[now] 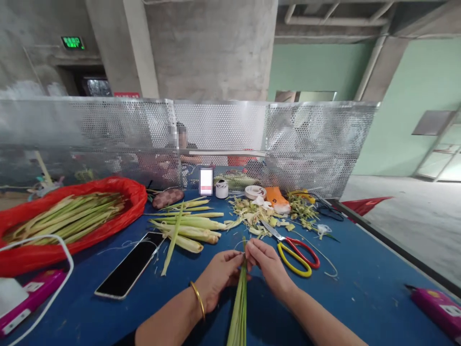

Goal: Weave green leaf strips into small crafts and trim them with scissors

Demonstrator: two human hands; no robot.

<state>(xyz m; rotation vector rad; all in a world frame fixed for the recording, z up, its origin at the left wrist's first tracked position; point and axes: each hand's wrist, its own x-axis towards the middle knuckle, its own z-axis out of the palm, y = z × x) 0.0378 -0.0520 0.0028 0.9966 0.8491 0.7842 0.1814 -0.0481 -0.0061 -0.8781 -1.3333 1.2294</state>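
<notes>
A bundle of long green leaf strips (pixel 237 312) runs from the front edge of the view up between my hands. My left hand (pixel 221 274), with a gold bangle at its wrist, is closed around the bundle near its upper end. My right hand (pixel 266 264) pinches at the bundle's tip, and its fingertips partly hide that end. A thin thread loops beside the tip; which fingers hold it I cannot tell. Just right of my right hand lie open-bladed scissors (pixel 291 247) with red and yellow handles. Pale green husk pieces (pixel 190 228) lie beyond my left hand.
A red plastic bag (pixel 139 197) of leaf strips stands left, near a phone (pixel 129 266) and purple power strip (pixel 39 290). Trimmings (pixel 248 211), a tape roll (pixel 255 192) and an orange packet (pixel 276 198) lie toward the perforated metal divider (pixel 219 120). A person sits behind it.
</notes>
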